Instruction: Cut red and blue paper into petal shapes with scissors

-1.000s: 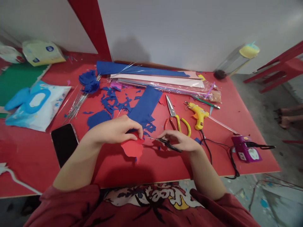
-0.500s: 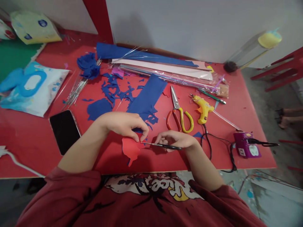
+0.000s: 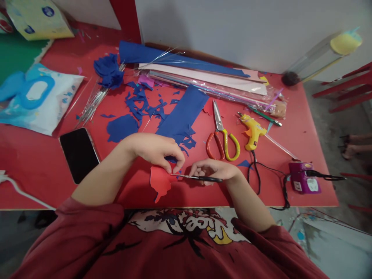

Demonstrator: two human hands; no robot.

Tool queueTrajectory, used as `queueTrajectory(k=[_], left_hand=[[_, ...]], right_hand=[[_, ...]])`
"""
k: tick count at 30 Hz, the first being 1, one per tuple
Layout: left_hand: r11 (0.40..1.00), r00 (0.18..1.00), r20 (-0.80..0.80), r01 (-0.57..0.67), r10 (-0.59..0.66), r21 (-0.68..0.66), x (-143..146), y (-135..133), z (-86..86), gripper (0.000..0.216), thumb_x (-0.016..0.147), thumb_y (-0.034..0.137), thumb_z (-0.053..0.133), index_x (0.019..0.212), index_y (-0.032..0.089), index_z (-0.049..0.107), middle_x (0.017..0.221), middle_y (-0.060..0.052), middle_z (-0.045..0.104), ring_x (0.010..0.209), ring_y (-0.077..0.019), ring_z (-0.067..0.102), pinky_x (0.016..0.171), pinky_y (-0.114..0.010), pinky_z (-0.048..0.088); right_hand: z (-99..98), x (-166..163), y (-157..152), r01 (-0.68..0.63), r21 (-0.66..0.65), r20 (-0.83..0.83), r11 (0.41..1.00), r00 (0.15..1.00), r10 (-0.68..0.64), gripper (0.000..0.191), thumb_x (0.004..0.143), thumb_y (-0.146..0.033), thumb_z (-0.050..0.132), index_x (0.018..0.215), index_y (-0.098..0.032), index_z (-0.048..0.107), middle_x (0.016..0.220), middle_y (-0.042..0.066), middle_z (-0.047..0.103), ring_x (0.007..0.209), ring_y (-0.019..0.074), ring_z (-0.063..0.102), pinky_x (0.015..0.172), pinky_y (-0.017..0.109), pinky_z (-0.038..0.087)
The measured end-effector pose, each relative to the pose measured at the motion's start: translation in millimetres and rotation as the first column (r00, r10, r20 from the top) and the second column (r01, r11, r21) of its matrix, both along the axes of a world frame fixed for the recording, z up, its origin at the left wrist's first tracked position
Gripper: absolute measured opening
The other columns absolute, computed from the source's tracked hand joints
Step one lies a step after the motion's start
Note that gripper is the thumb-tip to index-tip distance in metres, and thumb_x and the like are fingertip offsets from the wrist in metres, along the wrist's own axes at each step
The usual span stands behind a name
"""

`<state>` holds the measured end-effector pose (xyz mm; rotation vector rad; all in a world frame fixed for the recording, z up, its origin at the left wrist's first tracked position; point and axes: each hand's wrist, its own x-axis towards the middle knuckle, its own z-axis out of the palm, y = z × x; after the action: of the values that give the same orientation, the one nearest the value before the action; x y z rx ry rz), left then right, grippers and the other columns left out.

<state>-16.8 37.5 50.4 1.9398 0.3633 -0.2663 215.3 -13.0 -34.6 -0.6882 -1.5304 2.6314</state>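
Between the thumb and fingers of my left hand (image 3: pixel 159 153) is a red foam or paper sheet (image 3: pixel 159 183) with a wavy outline; a dark blue edge shows beneath it. My right hand (image 3: pixel 213 170) is closed on black-handled scissors (image 3: pixel 203 178), whose blades point left and meet the sheet's edge by my left fingertips. Behind my hands lie a long blue strip (image 3: pixel 186 110), blue scraps (image 3: pixel 139 102) and a rounded blue piece (image 3: pixel 122 128). Larger scissors (image 3: pixel 222 135) with red and yellow handles rest on the table beyond my right hand.
A yellow glue gun (image 3: pixel 252 131) and a purple power adapter (image 3: pixel 302 179) with black cables sit at right. On the left are a phone (image 3: pixel 79 155), a wipes pack (image 3: pixel 55 100) and blue flowers on wires (image 3: pixel 109 71). Wrapped sheets (image 3: pixel 203 73) lie along the wall.
The view has shifted slightly, so the tabletop things appear a little higher. My hands keep nearly the same pose, with the scissor blades still at the red sheet's edge.
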Motion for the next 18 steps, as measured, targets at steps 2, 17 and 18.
queueTrajectory(k=[2, 17, 18], left_hand=[[1.000, 1.000, 0.003, 0.004, -0.004, -0.001, -0.2, 0.2, -0.2, 0.013, 0.073, 0.007, 0.058, 0.069, 0.019, 0.064, 0.068, 0.003, 0.065, 0.060, -0.0095, 0.052, 0.060, -0.019, 0.035], [1.000, 1.000, -0.003, 0.010, -0.010, 0.007, -1.2, 1.5, -0.3, 0.015, 0.074, 0.007, 0.055, 0.070, 0.020, 0.063, 0.070, 0.003, 0.066, 0.062, -0.0100, 0.054, 0.062, -0.018, 0.036], [1.000, 1.000, -0.002, 0.008, -0.008, 0.003, -1.3, 1.6, -0.3, 0.015, 0.074, 0.007, 0.055, 0.070, 0.020, 0.063, 0.070, 0.003, 0.066, 0.062, -0.0099, 0.054, 0.062, -0.018, 0.036]], right_hand=[[-0.2, 0.1, 0.0, -0.003, -0.003, -0.005, 1.000, 1.000, 0.003, 0.051, 0.068, -0.045, 0.071, 0.100, -0.008, 0.057, 0.067, 0.000, 0.058, 0.052, 0.0046, 0.051, 0.045, 0.016, 0.042], [-4.9, -1.6, -1.3, -0.006, -0.041, -0.031, 0.999, 0.999, 0.004, 0.047, 0.071, -0.041, 0.070, 0.100, -0.007, 0.055, 0.063, -0.001, 0.058, 0.048, 0.0037, 0.050, 0.041, 0.014, 0.039], [-5.2, -1.6, -1.4, -0.001, -0.045, -0.031, 0.999, 1.000, -0.001, 0.047, 0.070, -0.041, 0.070, 0.100, -0.007, 0.055, 0.063, -0.001, 0.058, 0.048, 0.0038, 0.050, 0.041, 0.015, 0.039]])
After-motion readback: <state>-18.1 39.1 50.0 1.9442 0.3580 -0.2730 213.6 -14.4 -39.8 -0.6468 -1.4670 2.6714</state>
